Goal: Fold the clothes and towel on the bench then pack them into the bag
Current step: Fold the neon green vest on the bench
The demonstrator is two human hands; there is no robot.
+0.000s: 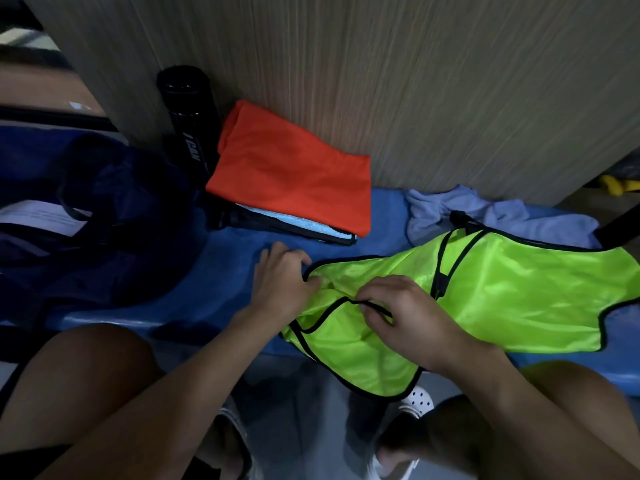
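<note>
A neon green vest (pixel 502 299) with black trim lies spread on the blue bench (pixel 225 271), its lower end hanging over the front edge. My left hand (pixel 282 277) pinches the vest's left edge at the trim. My right hand (pixel 398 313) pinches a black-trimmed strap near the vest's middle. Behind, a folded orange shirt (pixel 294 174) tops a stack of folded clothes (pixel 304 226). A crumpled light blue towel (pixel 502 213) lies at the back right. The dark blue bag (pixel 104 209) sits at the left.
A black cylinder bottle (pixel 188 112) stands against the wood-grain wall (pixel 415 81) behind the stack. A white paper (pixel 38 216) lies in the bag. My bare knees and white shoes (pixel 415 400) are below the bench edge. Something yellow (pixel 616 185) lies at the far right.
</note>
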